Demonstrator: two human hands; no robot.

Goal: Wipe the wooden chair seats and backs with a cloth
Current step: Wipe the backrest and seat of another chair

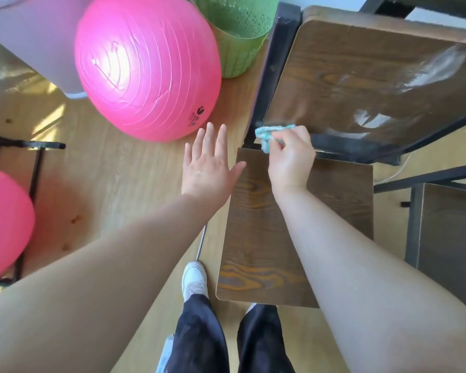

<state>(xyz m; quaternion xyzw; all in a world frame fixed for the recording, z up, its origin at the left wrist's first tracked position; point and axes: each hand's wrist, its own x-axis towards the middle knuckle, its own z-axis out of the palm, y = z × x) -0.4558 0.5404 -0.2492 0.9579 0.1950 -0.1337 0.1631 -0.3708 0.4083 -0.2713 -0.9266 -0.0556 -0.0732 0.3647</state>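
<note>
Below me stands a dark wooden chair on a black metal frame. Its back panel (258, 238) is in the foreground and its seat (374, 76) lies beyond, shiny with wet streaks. A teal cloth (267, 134) is bunched in my right hand (291, 160), pressed at the seat's near left corner, just above the top of the back. My left hand (207, 162) hovers over the floor left of the chair back, fingers spread, holding nothing.
A large pink exercise ball (145, 65) lies on the light wood floor to the left, a second pink ball (3, 222) on a black stand at far left. A green plastic basket (240, 30) stands behind. Another wooden chair (449, 238) is at right.
</note>
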